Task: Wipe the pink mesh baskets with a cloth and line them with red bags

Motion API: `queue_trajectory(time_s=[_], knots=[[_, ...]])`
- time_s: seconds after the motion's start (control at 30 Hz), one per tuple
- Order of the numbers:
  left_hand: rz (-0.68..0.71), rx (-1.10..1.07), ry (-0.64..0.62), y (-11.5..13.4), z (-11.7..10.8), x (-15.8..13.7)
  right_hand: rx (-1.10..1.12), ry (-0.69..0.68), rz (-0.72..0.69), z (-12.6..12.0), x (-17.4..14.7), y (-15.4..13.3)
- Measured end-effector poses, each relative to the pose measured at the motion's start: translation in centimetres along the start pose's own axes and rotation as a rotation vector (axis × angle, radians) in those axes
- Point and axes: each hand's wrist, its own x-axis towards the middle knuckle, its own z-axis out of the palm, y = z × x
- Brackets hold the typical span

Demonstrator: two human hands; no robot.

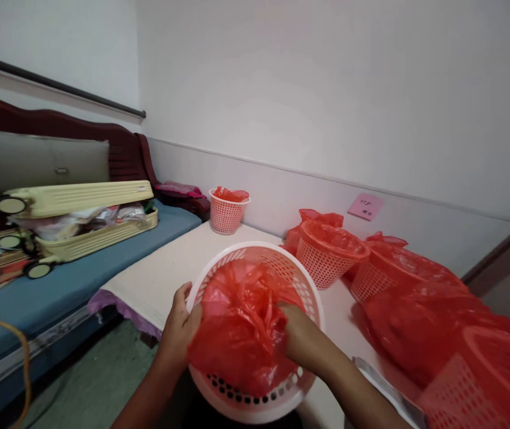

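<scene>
A white plastic basket (316, 298) with holes in its wall tilts toward me, close to my body. Inside it sits a crumpled, see-through red plastic bag (237, 345), its gathered top bunched in the middle. My left hand (184, 319) grips the basket at its left rim, with some fingers outside and part of the hand behind the bag. Reaching over the right rim, my right hand (297, 333) is closed on the bunched red plastic; its fingertips are hidden by the folds.
On the white-covered table (165, 262) stands a small basket (226, 214) with red plastic inside. Several red-bagged baskets (326, 256) line the right side. A pink note (366, 206) is on the wall. Left, a yellow suitcase (103, 235) lies partly open on the bed (179, 220).
</scene>
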Motion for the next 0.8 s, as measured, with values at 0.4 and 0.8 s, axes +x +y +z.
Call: queue_trajectory(time_s=[0.4, 0.8], knots=[[0.119, 0.388, -0.298, 2.6, -0.4, 0.8, -0.477, 0.184, 0.324, -0.3, 0.8, 1.9], [0.071, 0.420, -0.363, 3.1, -0.2, 0.3, 0.226, 0.247, 0.322, 3.0, 4.3, 8.9]])
